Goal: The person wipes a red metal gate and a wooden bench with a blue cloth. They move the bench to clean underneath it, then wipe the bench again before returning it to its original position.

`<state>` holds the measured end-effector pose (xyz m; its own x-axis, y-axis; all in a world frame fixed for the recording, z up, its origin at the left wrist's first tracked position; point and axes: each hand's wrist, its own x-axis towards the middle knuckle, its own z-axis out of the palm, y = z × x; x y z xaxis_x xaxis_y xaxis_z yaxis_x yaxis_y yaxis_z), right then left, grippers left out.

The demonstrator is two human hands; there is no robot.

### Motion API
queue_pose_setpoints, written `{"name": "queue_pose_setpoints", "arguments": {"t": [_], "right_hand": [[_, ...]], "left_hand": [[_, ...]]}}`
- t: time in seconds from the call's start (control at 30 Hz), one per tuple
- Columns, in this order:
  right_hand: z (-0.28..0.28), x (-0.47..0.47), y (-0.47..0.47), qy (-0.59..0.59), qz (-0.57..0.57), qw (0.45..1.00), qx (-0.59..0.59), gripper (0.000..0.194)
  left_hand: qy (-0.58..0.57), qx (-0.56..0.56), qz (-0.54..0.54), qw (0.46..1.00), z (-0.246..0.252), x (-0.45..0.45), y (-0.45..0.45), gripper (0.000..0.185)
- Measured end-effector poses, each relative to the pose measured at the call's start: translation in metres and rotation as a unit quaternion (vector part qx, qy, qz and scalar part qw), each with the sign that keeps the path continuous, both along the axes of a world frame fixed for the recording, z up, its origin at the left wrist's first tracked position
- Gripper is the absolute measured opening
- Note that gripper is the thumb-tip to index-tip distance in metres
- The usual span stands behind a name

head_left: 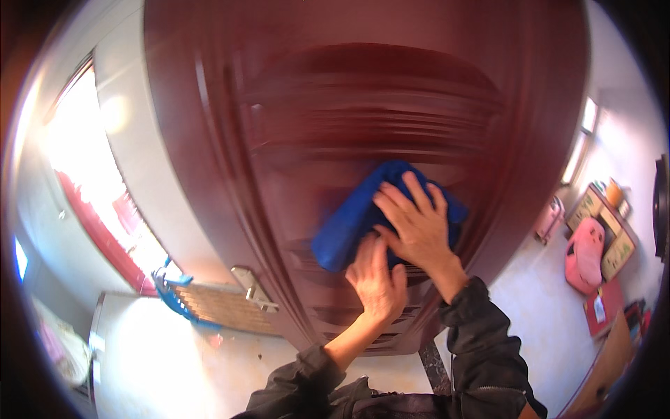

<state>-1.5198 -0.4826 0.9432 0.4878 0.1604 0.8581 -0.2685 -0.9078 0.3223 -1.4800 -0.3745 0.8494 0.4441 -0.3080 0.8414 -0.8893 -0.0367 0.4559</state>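
A dark red panelled door (366,94) with carved ridges fills the middle of the view. Against its lower panel lies a blue cloth (345,230), partly folded and draped under both hands. My right hand (419,225) presses flat on the cloth with its fingers spread. Lower and to the left, my left hand (377,283) touches the cloth's lower edge with its fingertips; whether it grips the cloth is unclear. The door's metal lever handle (256,290) is to the left of my hands.
A woven mat (225,309) and a blue object lie on the floor at left, below a bright opening. At right are a pink suitcase (550,220), a pink padded seat (584,256), a red box (604,309) and a cabinet-like piece with patterned panels.
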Motion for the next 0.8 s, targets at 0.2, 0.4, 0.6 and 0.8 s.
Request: {"name": "queue_pose_setpoints", "arguments": {"t": [0.2, 0.4, 0.6, 0.8], "right_hand": [[0.005, -0.020, -0.017, -0.006, 0.089, 0.996, 0.000, 0.043], [0.010, -0.007, -0.017, -0.099, 0.282, 0.944, 0.141, 0.056], [0.029, 0.029, 0.016, -0.043, 0.373, 0.911, 0.171, 0.054], [-0.018, 0.032, 0.016, 0.016, 0.310, 0.941, 0.132, 0.042]], "left_hand": [[-0.087, 0.035, 0.100, 0.991, 0.029, 0.000, -0.004, 0.067], [-0.122, 0.005, 0.155, 0.980, 0.065, 0.023, 0.005, 0.048], [-0.073, -0.021, 0.273, 0.959, 0.120, 0.096, 0.018, 0.050], [-0.094, -0.026, 0.356, 0.929, 0.050, 0.161, 0.009, 0.055]]}}
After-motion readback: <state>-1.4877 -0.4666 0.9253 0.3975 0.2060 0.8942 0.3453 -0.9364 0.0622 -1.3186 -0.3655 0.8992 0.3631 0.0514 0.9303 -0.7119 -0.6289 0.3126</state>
